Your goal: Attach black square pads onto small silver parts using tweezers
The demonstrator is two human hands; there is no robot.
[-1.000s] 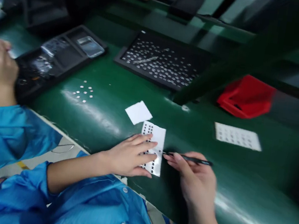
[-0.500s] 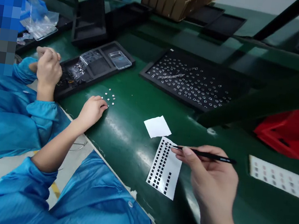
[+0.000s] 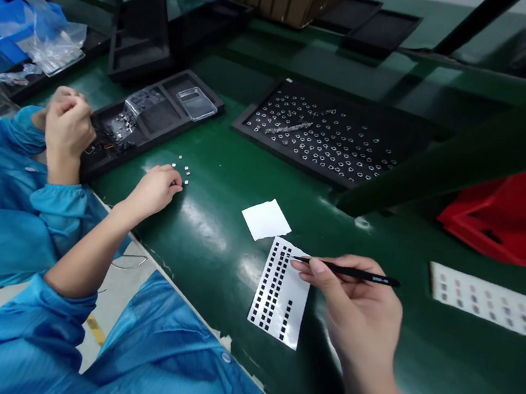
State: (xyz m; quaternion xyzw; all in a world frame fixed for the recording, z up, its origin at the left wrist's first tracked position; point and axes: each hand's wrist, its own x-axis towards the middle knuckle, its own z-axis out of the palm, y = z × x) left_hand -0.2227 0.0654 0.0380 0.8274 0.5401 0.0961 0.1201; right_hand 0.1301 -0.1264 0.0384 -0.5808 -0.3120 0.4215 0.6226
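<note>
My right hand (image 3: 364,309) grips black tweezers (image 3: 355,273) between thumb and fingers. Their tips are over the upper part of a white sheet (image 3: 297,293) bearing columns of small black squares. Whether the tips touch a square or hold one, I cannot tell. At the left, my left hand (image 3: 153,191) rests on the green bench with fingers curled and thumb close to the fingertips; anything between them is hidden. Several tiny pale square pieces (image 3: 187,168) lie by its fingers. A blank white paper (image 3: 267,220) lies just beyond the sheet.
A black tray (image 3: 262,135) with many small rings lies beyond the papers. A red bin (image 3: 509,222) and a white strip with spots (image 3: 488,300) are at the right. A co-worker's hands (image 3: 69,131) are beside a compartment tray (image 3: 152,152) on the left.
The whole view has shifted, so the scene sits further left. My left hand has moved over some of the pale pieces, covering them. The tweezers stay over the sheet's upper part.
</note>
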